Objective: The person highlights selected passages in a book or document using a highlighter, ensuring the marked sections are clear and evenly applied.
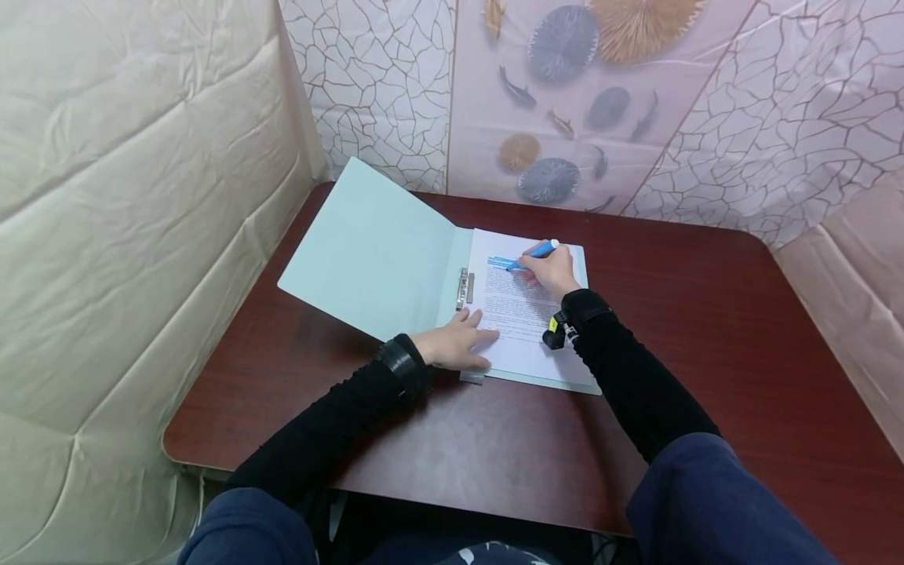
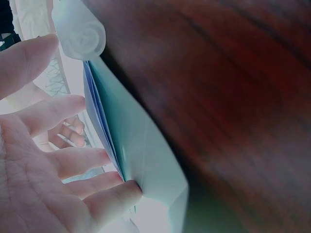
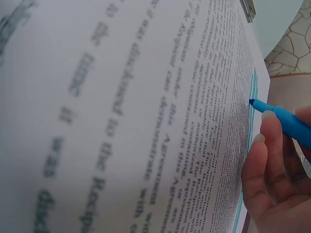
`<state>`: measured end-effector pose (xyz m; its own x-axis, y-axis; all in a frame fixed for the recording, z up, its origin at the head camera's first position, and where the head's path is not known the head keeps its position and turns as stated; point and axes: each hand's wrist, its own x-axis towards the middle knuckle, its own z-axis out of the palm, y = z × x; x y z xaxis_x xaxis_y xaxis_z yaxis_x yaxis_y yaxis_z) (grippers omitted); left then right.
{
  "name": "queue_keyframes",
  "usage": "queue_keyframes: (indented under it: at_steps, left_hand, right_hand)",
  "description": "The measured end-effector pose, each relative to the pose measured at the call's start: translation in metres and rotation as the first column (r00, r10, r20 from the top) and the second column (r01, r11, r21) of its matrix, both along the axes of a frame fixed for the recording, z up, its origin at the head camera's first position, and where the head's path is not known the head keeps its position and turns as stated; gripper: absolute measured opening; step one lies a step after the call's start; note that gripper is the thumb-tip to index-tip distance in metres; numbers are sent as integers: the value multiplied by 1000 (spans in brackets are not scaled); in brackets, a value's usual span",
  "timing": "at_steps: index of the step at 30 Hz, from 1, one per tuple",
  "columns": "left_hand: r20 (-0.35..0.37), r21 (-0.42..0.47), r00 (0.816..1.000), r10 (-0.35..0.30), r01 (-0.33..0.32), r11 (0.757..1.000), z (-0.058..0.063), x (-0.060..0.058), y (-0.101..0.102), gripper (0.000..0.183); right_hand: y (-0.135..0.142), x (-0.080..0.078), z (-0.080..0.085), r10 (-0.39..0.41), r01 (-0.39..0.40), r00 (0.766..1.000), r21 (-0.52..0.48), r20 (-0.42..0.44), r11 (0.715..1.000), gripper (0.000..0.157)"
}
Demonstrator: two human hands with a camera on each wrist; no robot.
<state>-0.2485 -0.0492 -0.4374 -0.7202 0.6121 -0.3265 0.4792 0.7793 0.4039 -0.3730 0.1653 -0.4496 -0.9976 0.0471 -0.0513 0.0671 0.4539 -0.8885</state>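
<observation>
Head, centre: the right hand [image 1: 553, 272] pinches a blue plastic marker [image 1: 543, 249] over white printed paper [image 1: 518, 323] in a pale-green rectangular folder [image 1: 370, 247]. Left wrist, lower left: the left hand [image 2: 53, 165], fingers spread — should steady the paper. Right wrist, right: marker tip at the print — level strokes suit.

Head view: print [image 1: 519, 314] on sheet [image 1: 537, 359] too small to read, partly hidden behind right hand [image 1: 553, 272]; navy sleeves [image 1: 706, 502] cut by bottom edge. Right wrist view: marker [image 3: 287, 122] cut by right edge, nearest print blurred, clip [image 3: 247, 10] cropped at top. Left wrist view: left hand [image 2: 46, 162] cut by left edge; bench [image 2: 243, 97] blurred.
</observation>
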Motion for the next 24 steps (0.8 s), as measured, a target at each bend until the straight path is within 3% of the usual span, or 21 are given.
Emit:
queue_keyframes:
  at_steps: [24]
  left_hand:
    - [-2,8,1000,-4,5,1000,1,0,0,59]
  right_hand:
    - [3,0,1,-1,1,1000,7,3,1000,22]
